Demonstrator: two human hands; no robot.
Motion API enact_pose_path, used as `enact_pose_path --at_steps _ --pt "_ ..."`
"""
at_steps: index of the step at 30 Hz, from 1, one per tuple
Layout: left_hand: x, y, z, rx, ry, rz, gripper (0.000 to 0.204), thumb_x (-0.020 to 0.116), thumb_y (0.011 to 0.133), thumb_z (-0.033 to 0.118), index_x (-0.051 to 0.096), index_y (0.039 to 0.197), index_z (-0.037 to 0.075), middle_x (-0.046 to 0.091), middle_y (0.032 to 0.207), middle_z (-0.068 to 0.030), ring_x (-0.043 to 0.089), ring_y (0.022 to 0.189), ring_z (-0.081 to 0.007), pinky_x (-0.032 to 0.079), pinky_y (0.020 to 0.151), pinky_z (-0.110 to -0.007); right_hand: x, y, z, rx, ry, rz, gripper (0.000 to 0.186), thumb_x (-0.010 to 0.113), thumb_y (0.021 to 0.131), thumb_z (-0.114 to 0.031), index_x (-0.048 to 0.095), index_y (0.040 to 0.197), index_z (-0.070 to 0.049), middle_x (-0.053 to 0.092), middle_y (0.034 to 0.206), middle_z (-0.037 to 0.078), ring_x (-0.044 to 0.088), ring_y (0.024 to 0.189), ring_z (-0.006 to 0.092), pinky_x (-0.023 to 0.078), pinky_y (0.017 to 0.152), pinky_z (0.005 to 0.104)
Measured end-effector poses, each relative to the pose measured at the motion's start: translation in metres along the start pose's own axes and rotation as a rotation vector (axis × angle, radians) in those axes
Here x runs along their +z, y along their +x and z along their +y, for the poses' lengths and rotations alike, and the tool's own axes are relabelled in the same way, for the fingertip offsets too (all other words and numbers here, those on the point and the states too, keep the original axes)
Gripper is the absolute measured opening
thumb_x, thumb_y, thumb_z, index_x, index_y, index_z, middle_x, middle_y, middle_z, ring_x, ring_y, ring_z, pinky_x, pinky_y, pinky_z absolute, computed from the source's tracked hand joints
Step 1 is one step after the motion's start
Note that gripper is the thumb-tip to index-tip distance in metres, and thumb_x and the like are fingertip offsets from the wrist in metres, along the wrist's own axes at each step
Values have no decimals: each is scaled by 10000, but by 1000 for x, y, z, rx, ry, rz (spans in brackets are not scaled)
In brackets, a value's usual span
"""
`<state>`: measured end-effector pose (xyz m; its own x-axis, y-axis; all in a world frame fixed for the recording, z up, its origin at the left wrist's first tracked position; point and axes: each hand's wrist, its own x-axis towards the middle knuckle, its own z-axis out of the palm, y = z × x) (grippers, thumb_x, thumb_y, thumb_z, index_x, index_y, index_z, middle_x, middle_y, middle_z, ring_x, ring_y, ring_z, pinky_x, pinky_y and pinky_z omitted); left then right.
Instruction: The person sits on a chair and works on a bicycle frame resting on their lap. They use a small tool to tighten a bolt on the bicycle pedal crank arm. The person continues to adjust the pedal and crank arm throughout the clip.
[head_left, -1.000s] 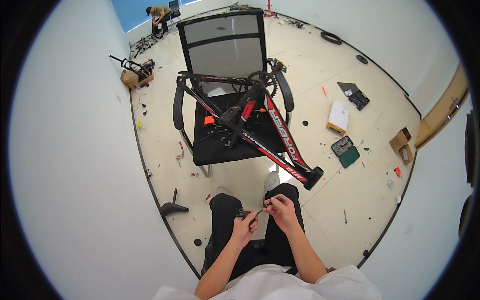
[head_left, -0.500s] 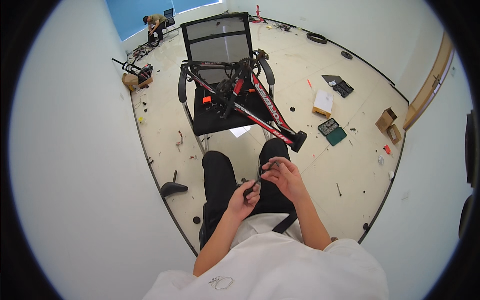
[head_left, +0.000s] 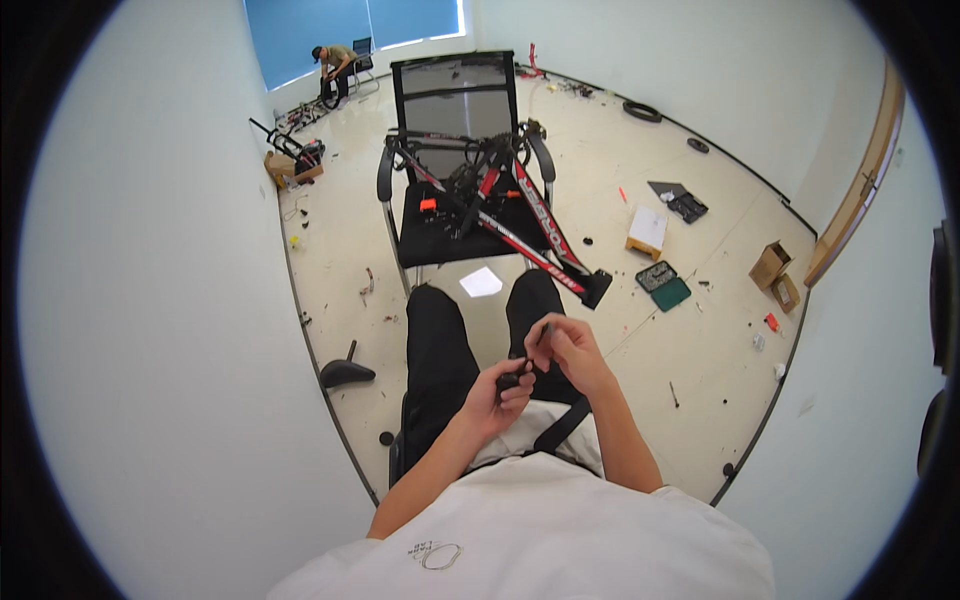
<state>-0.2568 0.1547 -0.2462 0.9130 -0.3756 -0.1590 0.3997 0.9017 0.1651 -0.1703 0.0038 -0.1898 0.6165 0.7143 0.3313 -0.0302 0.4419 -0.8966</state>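
Observation:
My left hand (head_left: 500, 398) is closed around a small black part (head_left: 512, 381) above my thighs. Just up and right of it, my right hand (head_left: 563, 352) pinches a thin dark tool, perhaps a hex key (head_left: 545, 334), with its fingertips at that part. Ahead of my knees, a black, red and white bicycle frame (head_left: 540, 220) with a chainring lies across a black mesh-backed chair (head_left: 420, 238). An orange object (head_left: 428, 205) and small dark parts rest on the seat.
A co-worker (head_left: 336, 70) sits bent over at the far left. Around the floor lie a saddle (head_left: 346, 373), a green toolbox (head_left: 668, 293), a black case (head_left: 686, 206), a white box (head_left: 648, 230), cardboard boxes (head_left: 770, 265) and a tyre (head_left: 642, 112). Walls stand on both sides.
My hands have moved up in the view and the left has come closer beneath the right. The chair, frame and floor items have shifted in the picture as the camera moved.

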Motion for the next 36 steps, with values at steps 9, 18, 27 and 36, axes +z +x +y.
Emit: enact_pose_path --at_steps 9,18,27,36 --pt "15 -8 -7 -20 90 -47 166 503 934 166 542 915 5 487 729 -16 371 463 -34 291 372 -168 10 -7 -6 -158 21 19 134 514 897 -67 602 841 18 566 691 59 506 582 98 416 542 235" --pt "8 2 -4 387 333 212 117 578 902 118 527 896 13 525 740 -44 384 483 -58 295 409 -212 -5 6 22 -73 122 302 427 486 990 -292 526 664 -18 572 675 95 466 509 110 482 502 274" --pt "-6 8 -4 1070 1200 378 62 589 891 14 529 902 9 567 696 -39 481 508 -51 370 427 -234 -2 10 35 81 359 584 503 546 927 -471 579 670 -40 637 672 120 580 502 130 555 569 306" --pt "13 3 0 885 977 326 61 596 895 33 535 890 28 555 701 -41 508 540 -83 388 454 -248 -12 10 28 81 394 442 452 525 950 -426 594 755 -24 651 737 134 606 554 146 566 656 342"
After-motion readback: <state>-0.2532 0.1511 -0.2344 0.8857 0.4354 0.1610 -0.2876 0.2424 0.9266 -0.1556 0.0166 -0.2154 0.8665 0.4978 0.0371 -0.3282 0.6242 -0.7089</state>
